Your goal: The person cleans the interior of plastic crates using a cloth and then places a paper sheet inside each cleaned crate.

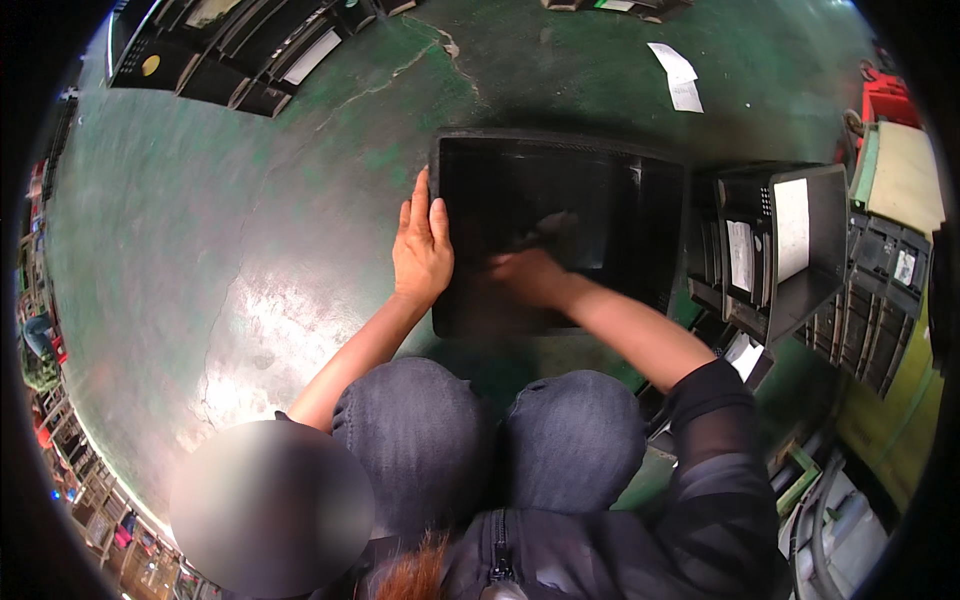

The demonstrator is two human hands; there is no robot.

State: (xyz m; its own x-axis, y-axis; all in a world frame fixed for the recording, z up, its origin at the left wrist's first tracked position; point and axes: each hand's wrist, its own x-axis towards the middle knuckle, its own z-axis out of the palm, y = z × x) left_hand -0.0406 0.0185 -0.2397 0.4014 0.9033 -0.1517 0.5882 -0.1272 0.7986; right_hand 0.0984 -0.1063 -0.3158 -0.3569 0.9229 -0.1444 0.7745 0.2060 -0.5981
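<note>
A black flat monitor [600,200] lies screen-up on the green floor [200,220] in front of my knees. My left hand [422,250] rests flat against the monitor's left edge, fingers straight and close together, holding nothing. My right hand [527,276] is on the lower left part of the screen and is blurred by motion. A greyish smear [556,224] extends from it across the glass. Whether it is a cloth in the hand or a reflection, I cannot tell.
Stacked black monitors with white labels [780,240] stand close on the right, with more black housings [880,300] and a pale board [903,178] behind them. Another row of black monitors [240,50] lines the far left. White paper slips [680,78] lie on the floor beyond.
</note>
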